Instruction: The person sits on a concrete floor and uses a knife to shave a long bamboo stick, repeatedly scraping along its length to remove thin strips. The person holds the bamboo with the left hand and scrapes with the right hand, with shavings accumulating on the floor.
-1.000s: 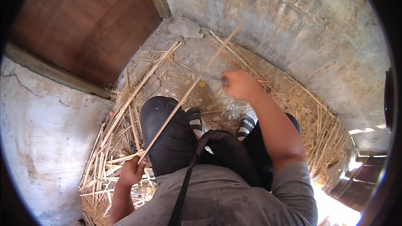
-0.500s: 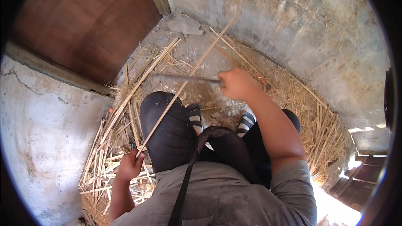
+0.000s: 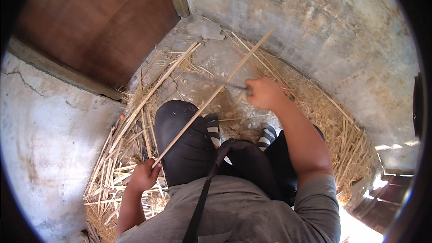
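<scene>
My left hand (image 3: 145, 175) is closed round the lower end of a long bamboo strip (image 3: 196, 113). The strip slants up and to the right across my left knee, its far end near the back wall. In my right hand (image 3: 263, 93) is the handle of a long-bladed knife (image 3: 225, 83). Its blade points left and crosses the strip; motion smears it, so whether the two touch I cannot tell.
Split bamboo strips (image 3: 119, 146) lie heaped on my left. More strips and shavings (image 3: 339, 130) run along the wall on my right. A brown door panel (image 3: 96, 31) stands at the far left, and a flat stone (image 3: 204, 29) lies in the far corner.
The far end of the strip has swung to the right and lower. My right hand, with the knife, has moved right and slightly nearer; my left hand has shifted a little right.
</scene>
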`<act>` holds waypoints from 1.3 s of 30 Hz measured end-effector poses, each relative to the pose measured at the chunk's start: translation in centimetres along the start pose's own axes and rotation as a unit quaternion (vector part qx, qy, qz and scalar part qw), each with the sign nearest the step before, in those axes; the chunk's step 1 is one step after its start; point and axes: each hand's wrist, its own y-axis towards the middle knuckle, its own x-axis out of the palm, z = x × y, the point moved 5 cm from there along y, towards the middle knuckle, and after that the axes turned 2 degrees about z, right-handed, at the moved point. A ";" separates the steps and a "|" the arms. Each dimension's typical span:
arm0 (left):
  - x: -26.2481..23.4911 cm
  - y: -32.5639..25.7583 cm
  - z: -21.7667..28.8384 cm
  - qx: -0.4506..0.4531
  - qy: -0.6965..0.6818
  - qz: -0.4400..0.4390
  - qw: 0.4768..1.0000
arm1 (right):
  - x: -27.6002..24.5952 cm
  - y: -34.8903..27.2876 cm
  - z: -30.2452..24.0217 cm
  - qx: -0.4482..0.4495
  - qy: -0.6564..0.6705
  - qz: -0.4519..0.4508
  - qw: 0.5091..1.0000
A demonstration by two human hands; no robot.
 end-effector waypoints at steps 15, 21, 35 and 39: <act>0.0 -0.2 -0.1 -0.046 -0.007 -0.036 0.998 | 0.8 -0.5 -1.9 -0.040 0.065 -0.052 0.996; 0.6 -0.2 -0.1 -0.004 -0.011 0.010 1.000 | 1.1 0.0 -0.8 -0.018 0.092 -0.041 0.995; 1.6 -0.4 -0.8 -0.033 -0.026 0.017 0.999 | -1.5 -0.2 0.1 -0.009 0.033 0.066 0.997; 1.2 0.2 -0.6 -0.044 -0.004 0.002 0.999 | -1.0 -0.5 0.1 0.008 0.060 0.066 0.996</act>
